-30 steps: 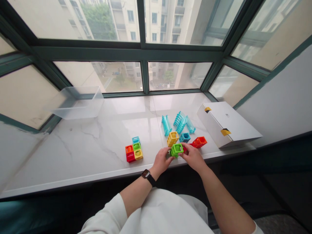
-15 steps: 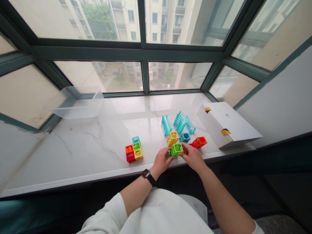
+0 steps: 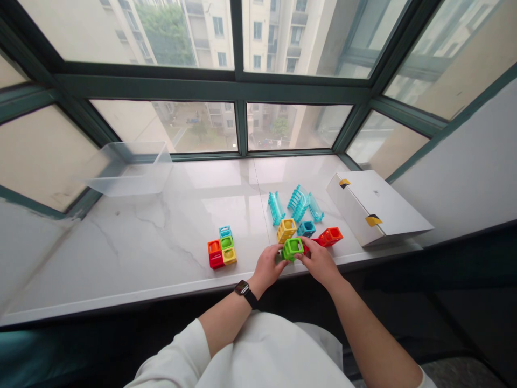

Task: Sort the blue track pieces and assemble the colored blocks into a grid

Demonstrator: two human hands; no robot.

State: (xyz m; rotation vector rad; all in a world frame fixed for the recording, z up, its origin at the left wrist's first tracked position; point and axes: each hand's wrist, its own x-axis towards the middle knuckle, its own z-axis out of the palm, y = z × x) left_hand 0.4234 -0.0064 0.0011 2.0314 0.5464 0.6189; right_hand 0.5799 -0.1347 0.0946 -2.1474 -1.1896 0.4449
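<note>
Both hands grip a green toy block (image 3: 293,249) near the front edge of the marble sill. My left hand (image 3: 270,265) closes on its left side, and my right hand (image 3: 319,261) pinches its right side. Just behind it stand a yellow block (image 3: 286,230) and a blue block (image 3: 306,228). To the right lies an orange-red block (image 3: 331,236), with a red block partly hidden by my right fingers. Further left sits a joined cluster of red, orange, green, yellow and blue blocks (image 3: 222,249).
Clear turquoise track pieces (image 3: 299,202) lie behind the blocks. A white box (image 3: 379,205) with yellow-black tabs stands at the right. At the back left is a transparent plastic bin (image 3: 133,186). Windows border the sill (image 3: 161,253).
</note>
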